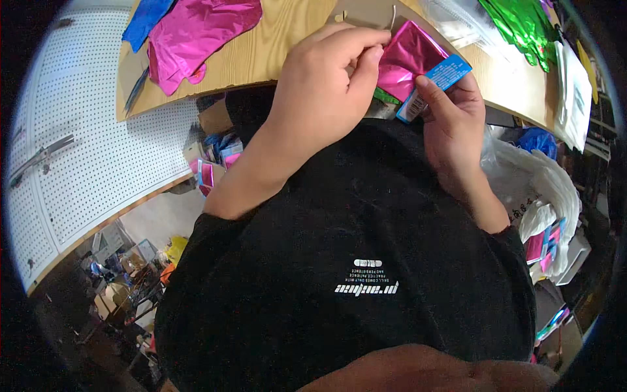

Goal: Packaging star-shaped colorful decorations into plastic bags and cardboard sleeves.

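Note:
My right hand (455, 121) is closed on a blue header card (450, 73) with a barcode, its thumb pressing across the front. Behind and above the card shows a folded, shiny pink foil piece (413, 62), like a flat foil balloon. My left hand (330, 81) is closed in a pinch at the foil's upper left edge. A thin white strand (393, 16), a straw or a string, rises from its fingertips; its lower end is hidden. A bit of green foil (385, 97) peeks out below the pink piece.
Pink foil (196, 39) and blue foil (147, 23) lie on the wooden table (274, 32) at left. Green foil (516, 29) and clear bags (467, 23) lie at right. A white pegboard (111, 98) stands at left. Pink-and-blue packs (548, 242) sit in a white bag (565, 196).

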A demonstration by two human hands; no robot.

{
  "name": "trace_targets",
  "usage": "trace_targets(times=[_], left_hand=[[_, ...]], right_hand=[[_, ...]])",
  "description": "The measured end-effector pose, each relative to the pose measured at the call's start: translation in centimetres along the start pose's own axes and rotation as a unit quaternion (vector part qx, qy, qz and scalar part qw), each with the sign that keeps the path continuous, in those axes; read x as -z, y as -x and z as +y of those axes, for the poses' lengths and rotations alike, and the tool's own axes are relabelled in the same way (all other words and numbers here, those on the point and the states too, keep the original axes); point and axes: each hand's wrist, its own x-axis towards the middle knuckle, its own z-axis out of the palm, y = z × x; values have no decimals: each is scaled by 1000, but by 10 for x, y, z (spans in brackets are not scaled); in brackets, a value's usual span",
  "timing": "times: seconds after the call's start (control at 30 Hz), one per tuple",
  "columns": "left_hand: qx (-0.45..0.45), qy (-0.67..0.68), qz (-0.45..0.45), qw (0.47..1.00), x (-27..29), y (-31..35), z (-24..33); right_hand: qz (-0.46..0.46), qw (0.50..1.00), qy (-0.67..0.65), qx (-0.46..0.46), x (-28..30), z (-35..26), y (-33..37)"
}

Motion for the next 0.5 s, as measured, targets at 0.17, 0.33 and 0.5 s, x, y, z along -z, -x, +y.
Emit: trace_targets(times=[0.17, 0.33, 0.5], left_hand=[[-17, -21, 79, 997, 11, -5, 17], [81, 252, -1, 964, -5, 1, 13], [-13, 462, 65, 884, -25, -14, -20]], right_hand=[[-21, 999, -20, 28, -4, 1, 1], [-17, 1000, -22, 4, -3, -1, 0], [-18, 999, -29, 11, 0, -3, -1]])
